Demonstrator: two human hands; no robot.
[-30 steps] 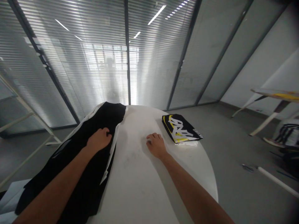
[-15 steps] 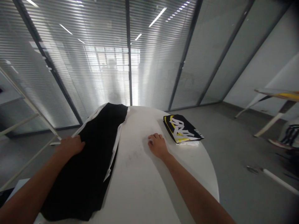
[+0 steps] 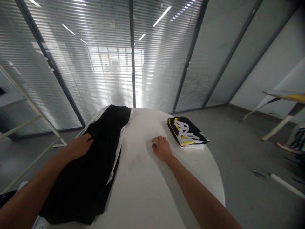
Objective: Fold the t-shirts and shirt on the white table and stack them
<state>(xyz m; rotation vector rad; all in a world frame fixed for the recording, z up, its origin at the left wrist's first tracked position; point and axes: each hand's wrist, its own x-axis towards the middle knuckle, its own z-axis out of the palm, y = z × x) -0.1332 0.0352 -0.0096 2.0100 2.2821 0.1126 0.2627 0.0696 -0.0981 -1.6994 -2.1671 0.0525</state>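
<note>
A long black shirt (image 3: pixel 100 165) lies lengthwise on the left of the white round table (image 3: pixel 140 187), with white edges showing along both sides. My left hand (image 3: pixel 79 147) is on its left side, thumb and bent fingers drawn together at the cloth; the fingertips are partly hidden. Lying on the tabletop right of the shirt, my right hand (image 3: pixel 162 149) has loosely curved fingers, somewhat apart, and holds nothing. Just beyond it is a folded black garment (image 3: pixel 188 130) with yellow and large white print, and white material under its near edge.
A white metal frame (image 3: pixel 35 108) stands left of the table. Glass partitions with blinds (image 3: pixel 157 63) rise behind it. On the right are another table (image 3: pixel 283 95), a shoe of a person (image 3: pixel 289 148), and a white pole (image 3: pixel 286 186) near the floor.
My left hand has shifted right and slightly away from me across the black shirt, its fingers now closer together. My right hand and the folded garment have stayed in place.
</note>
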